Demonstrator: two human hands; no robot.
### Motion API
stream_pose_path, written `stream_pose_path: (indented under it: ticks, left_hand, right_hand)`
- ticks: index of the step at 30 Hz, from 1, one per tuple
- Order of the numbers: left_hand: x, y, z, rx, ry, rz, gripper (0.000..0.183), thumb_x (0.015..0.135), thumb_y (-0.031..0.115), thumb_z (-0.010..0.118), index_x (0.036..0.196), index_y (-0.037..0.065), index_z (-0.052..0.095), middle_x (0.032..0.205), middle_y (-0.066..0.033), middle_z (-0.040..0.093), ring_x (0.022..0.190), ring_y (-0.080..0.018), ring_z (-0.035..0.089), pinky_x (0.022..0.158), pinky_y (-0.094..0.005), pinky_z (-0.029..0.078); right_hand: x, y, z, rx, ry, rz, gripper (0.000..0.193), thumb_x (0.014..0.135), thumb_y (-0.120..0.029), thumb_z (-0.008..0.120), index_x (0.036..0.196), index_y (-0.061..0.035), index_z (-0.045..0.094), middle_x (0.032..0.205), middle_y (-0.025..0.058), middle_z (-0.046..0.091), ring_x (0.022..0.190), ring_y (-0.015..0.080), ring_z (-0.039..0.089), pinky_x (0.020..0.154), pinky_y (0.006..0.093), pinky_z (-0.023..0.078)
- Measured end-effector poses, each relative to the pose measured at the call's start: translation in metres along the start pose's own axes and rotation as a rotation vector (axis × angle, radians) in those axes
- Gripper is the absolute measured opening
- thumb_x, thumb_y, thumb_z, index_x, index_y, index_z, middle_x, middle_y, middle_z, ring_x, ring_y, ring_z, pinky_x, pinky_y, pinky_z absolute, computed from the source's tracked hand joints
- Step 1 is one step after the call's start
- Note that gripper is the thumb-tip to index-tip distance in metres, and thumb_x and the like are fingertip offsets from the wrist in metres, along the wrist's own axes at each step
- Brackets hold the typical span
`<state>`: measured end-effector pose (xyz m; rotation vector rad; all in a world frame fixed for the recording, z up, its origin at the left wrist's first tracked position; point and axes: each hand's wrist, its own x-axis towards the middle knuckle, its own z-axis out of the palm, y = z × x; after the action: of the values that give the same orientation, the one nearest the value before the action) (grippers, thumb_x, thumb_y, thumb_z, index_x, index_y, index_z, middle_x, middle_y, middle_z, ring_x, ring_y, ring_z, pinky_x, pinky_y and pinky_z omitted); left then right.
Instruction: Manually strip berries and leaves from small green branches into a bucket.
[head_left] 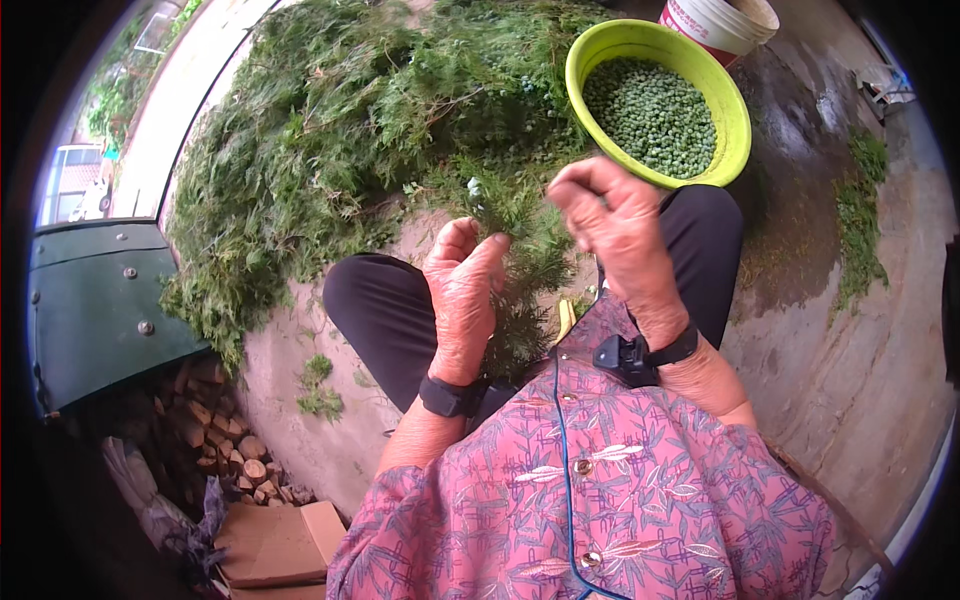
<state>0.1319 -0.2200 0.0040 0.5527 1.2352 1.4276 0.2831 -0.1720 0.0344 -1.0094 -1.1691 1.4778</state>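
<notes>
My left hand [466,280] is closed on a leafy evergreen sprig [535,240], which hangs down between my knees. A pale bluish-green cone [474,187] shows at the top of the sprig, just above my left fingertips. My right hand [622,228] is raised to the right of the sprig, apart from it, with thumb and fingers curled in a pinch. Whatever those fingers may hold is too small to make out. Just beyond my right hand, a yellow-green basin [742,120] holds a heap of small round green cones [655,115].
A large pile of cut evergreen branches [310,130] spreads across the far left and middle. Behind the basin stands a white bucket [735,25]. At left are a dark green metal panel [105,300], stacked firewood [240,455] and flattened cardboard [280,545]. Loose greenery [858,220] lies at right.
</notes>
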Motion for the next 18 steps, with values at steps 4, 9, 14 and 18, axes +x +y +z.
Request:
stream_pose_path:
  ticks: [4,9,14,18]
  left_hand:
    - [0.0,-0.001,0.002,-0.011,0.004,0.016,0.016,0.077,-0.003,0.061,0.088,0.006,0.052,0.071,0.0017,0.052,0.051,-0.0071,0.047,0.043,-0.0199,0.036]
    - [-0.001,-0.002,-0.001,-0.037,-0.013,0.018,0.019,0.077,-0.002,0.061,0.093,0.003,0.052,0.074,0.0013,0.054,0.052,-0.0037,0.045,0.043,-0.0176,0.034]
    - [-0.001,0.0,-0.001,-0.049,-0.092,-0.069,0.016,0.077,-0.002,0.061,0.091,0.004,0.054,0.075,0.002,0.056,0.052,-0.0032,0.045,0.044,-0.0175,0.034]
    - [0.001,-0.002,-0.002,-0.114,-0.068,-0.082,0.015,0.078,-0.001,0.06,0.09,0.005,0.055,0.075,0.0025,0.057,0.053,-0.0028,0.045,0.045,-0.0169,0.034]
  right_hand:
    - [-0.002,0.028,0.005,-0.397,-0.079,-0.057,0.021,0.074,-0.015,0.07,0.087,-0.0028,0.059,0.075,0.0063,0.062,0.064,0.01,0.054,0.059,0.0264,0.044]
    - [-0.003,0.041,0.008,-0.45,-0.09,-0.083,0.023,0.076,-0.016,0.07,0.09,-0.0035,0.057,0.076,-0.0004,0.057,0.064,0.007,0.051,0.056,0.0221,0.042]
    - [-0.003,0.042,0.004,0.186,-0.079,0.376,0.02,0.079,-0.015,0.067,0.089,-0.0017,0.056,0.078,0.0007,0.057,0.061,0.0058,0.052,0.051,0.0206,0.042]
    - [-0.004,0.04,0.008,0.254,-0.076,0.38,0.016,0.081,-0.013,0.064,0.091,-0.0028,0.056,0.076,-0.0001,0.057,0.056,0.0027,0.048,0.048,0.0182,0.039]
